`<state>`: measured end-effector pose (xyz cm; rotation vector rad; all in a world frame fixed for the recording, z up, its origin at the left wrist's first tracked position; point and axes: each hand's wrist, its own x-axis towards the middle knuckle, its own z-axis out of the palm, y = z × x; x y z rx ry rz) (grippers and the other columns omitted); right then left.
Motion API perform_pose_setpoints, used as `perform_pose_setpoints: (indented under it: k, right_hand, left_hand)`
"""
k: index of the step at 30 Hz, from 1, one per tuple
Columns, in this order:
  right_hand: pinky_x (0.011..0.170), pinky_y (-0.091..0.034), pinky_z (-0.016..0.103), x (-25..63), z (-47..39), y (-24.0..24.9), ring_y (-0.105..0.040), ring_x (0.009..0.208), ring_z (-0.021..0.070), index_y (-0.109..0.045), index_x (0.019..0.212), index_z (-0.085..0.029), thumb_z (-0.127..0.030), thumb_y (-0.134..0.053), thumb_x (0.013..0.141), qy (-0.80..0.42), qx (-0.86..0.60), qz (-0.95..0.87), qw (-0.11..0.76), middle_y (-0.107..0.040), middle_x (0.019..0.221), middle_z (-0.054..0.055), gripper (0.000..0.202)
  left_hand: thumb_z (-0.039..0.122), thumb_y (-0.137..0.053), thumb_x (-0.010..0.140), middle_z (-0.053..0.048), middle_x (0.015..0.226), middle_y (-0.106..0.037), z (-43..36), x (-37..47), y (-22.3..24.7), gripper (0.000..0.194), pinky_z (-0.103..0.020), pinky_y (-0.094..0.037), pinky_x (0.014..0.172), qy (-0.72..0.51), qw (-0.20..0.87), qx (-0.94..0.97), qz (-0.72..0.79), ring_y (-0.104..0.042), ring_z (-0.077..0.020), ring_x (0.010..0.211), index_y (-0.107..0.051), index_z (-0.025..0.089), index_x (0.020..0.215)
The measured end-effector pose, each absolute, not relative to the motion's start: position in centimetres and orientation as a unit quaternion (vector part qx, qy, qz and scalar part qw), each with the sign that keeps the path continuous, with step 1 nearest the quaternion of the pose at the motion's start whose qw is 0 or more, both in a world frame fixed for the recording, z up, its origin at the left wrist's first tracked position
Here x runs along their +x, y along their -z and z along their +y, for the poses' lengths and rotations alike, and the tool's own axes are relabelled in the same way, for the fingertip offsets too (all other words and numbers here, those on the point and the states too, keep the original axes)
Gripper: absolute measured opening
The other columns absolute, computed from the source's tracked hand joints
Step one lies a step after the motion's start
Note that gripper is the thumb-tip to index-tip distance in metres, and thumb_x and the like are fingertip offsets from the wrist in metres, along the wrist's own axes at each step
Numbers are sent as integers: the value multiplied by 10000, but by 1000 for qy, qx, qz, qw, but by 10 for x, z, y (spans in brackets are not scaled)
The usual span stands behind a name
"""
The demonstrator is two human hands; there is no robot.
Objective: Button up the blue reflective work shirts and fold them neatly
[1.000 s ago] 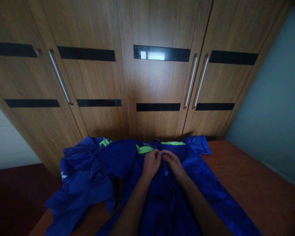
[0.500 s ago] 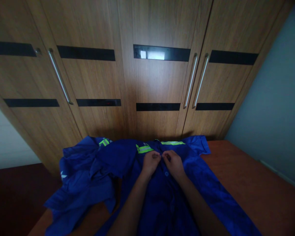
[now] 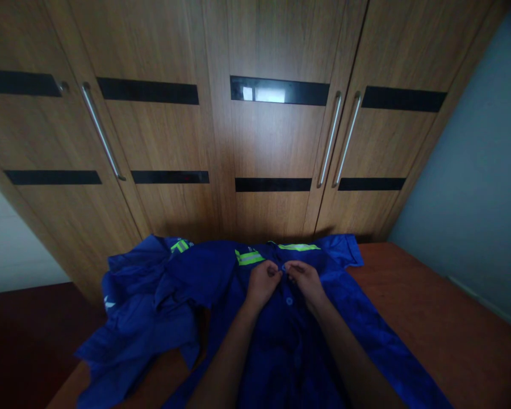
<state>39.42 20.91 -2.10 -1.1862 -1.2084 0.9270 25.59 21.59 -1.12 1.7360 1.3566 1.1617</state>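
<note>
A dark blue garment point(image 3: 344, 301) with yellow-green and silver strips lies spread on a reddish-brown surface. My left hand point(image 3: 264, 279) pinches the garment's front edge just below the left strip point(image 3: 249, 258). Close beside it, my right hand point(image 3: 303, 278) is closed on the other side of the front opening, with a small button point(image 3: 284, 267) at its fingertips. Another button point(image 3: 289, 301) shows lower on the front. The fabric between my fingertips is too small and dark to make out in detail.
More crumpled blue clothing point(image 3: 145, 318) with a white mark lies at the left. Behind stands a wooden wardrobe point(image 3: 276, 136) with metal handles. The reddish-brown surface point(image 3: 430, 307) extends right toward a pale blue wall point(image 3: 472, 187).
My fingertips have shifted slightly at the front opening, and a button now shows between them. My right hand has turned a little. The clothes lie as before.
</note>
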Motion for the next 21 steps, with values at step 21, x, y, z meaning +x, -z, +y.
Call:
perform_pose_setpoints:
  k: [21]
  right_hand:
    - [519,-387,213,401,192,9,-508,505,100,-713,694,-169,-226,-603,624,-524,-476,-601,370,-636,565,-18,142]
  left_hand:
    - [169,-553,757,1,715,-643,233,234,31,259,-221,-411,538,-471,393,531,584,-617,-135,576,-563,174,1016]
